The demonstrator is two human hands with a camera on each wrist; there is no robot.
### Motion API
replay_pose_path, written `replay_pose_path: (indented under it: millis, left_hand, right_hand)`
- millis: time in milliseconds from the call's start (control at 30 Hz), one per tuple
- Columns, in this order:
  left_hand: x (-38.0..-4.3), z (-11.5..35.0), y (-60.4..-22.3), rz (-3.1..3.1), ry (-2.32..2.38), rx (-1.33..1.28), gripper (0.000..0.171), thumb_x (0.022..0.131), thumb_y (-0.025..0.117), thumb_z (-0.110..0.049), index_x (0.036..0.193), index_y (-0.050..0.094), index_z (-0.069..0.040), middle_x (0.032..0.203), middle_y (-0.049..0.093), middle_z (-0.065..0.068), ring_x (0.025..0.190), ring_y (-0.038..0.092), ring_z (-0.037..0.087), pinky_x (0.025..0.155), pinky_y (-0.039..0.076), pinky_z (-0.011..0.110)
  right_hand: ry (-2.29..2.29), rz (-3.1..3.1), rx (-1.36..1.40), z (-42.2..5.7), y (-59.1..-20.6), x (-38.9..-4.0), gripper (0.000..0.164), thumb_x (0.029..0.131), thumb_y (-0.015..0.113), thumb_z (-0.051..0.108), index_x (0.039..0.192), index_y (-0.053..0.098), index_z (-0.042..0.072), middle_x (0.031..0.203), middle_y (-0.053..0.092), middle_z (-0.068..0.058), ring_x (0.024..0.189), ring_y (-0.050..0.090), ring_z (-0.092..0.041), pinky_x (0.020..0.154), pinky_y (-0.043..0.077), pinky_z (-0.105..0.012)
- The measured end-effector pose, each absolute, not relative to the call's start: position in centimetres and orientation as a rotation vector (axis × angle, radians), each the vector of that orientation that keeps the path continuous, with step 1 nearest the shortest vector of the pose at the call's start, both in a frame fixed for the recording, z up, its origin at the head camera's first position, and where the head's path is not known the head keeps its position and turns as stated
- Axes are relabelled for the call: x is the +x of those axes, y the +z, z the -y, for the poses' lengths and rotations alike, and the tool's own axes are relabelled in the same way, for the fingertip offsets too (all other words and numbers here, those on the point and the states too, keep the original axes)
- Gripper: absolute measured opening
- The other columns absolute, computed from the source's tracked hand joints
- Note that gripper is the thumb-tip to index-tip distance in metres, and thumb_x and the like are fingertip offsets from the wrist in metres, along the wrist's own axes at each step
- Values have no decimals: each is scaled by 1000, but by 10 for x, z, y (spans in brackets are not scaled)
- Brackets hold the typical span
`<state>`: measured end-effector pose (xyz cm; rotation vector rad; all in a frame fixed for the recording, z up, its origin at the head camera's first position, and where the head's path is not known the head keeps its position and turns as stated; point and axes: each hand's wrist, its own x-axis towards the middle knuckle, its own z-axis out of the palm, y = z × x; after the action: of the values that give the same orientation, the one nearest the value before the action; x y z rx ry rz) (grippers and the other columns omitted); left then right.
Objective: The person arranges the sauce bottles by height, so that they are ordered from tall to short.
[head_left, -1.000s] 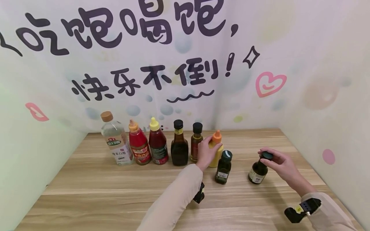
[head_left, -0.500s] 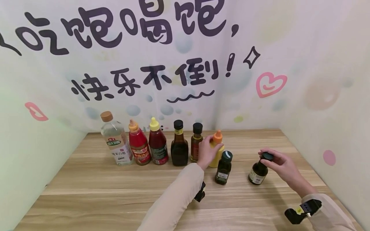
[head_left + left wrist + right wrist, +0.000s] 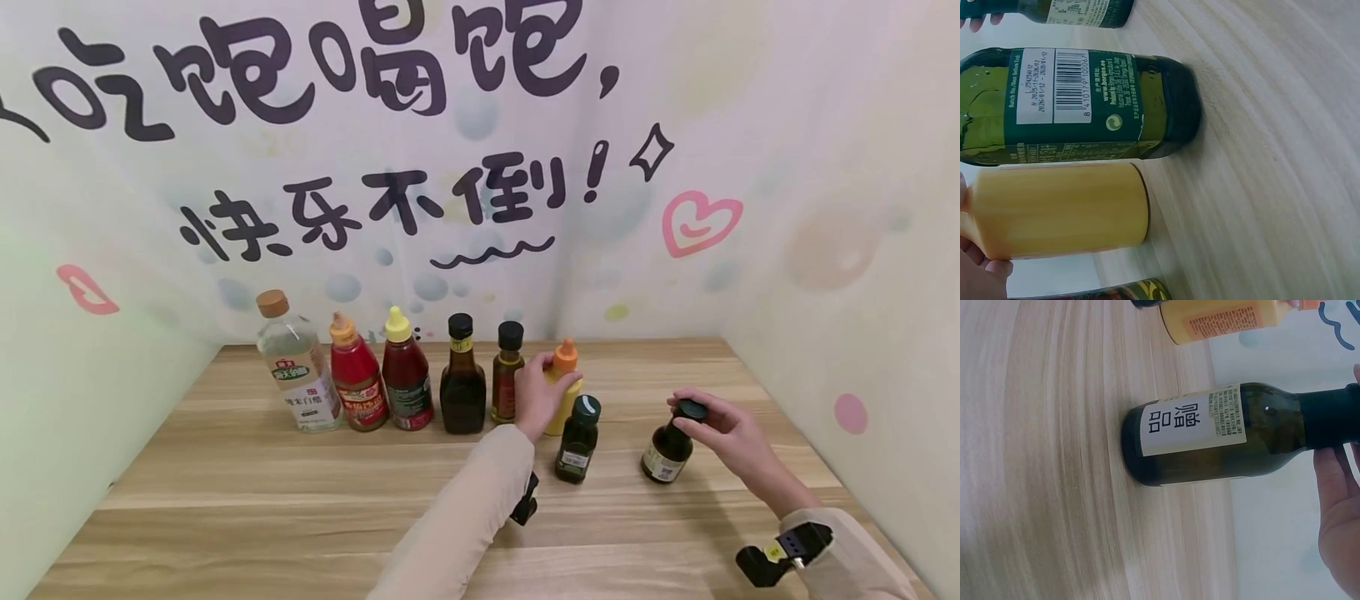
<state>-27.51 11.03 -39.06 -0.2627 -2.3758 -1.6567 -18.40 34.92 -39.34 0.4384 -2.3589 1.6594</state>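
Note:
In the head view my left hand [image 3: 537, 397] grips a yellow squeeze bottle [image 3: 1066, 209] around its upper part, just below the orange cap [image 3: 566, 356]. The bottle stands upright on the wooden table. Over to the right, my right hand [image 3: 731, 437] pinches the neck and dark cap of a small dark glass bottle [image 3: 1191, 437] with a pale label. That bottle also stands on the table. Between the two hands is a green glass bottle [image 3: 577, 440] with a dark green cap, touched by neither hand. Part of the yellow bottle is hidden behind my left hand and the green bottle.
Left of my left hand runs a row of bottles: a small brown one [image 3: 507, 377], a dark sauce bottle [image 3: 462, 387], two red squeeze bottles, one with a yellow tip [image 3: 408, 379] and one with an orange cap [image 3: 358, 379], and clear vinegar [image 3: 298, 371]. A printed cloth [image 3: 615, 275] hangs behind.

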Motion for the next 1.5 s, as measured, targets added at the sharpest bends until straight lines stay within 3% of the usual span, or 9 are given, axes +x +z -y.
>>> replay_pose_path:
  millis: [633,933,1067,1267,1500]
  left_hand:
    - [-275,-116,-390,2429,-1535,-235,38,72,74,-26,97,58,-3,95,63,6,90,58,20,81,46,31]
    - [-275,-109,-381,2502,-1452,-350,38,73,73,-27,96,57,-1,95,62,10,89,57,22,77,46,30]
    - [-276,-104,-375,2605,-1437,-421,45,74,71,-31,103,56,-1,101,60,10,92,56,21,80,45,29]
    - [-278,-91,-369,2777,-1519,-515,64,75,68,-38,126,45,-6,122,50,9,109,48,23,91,39,36]
    - [-269,-77,-362,2760,-1482,-701,61,80,65,-31,131,40,-6,127,47,10,112,47,24,92,38,36]
  right_hand:
    - [1673,2360,417,-349,-394,-183,33,84,56,-1,117,52,-2,106,61,5,95,56,-2,74,47,-16]
    - [1666,2358,412,-348,-394,-182,33,84,56,0,117,52,-2,106,61,4,95,55,-2,74,46,-15]
    - [1656,2367,412,-349,-394,-183,33,85,56,0,117,52,-1,106,60,9,95,55,-1,74,46,-15]
    - [1662,2368,407,-348,-393,-183,33,85,56,1,117,53,0,106,60,11,96,55,0,74,46,-14]
    - [1682,2354,416,-348,-395,-184,32,85,56,-1,117,53,0,106,61,9,96,55,0,74,46,-14]
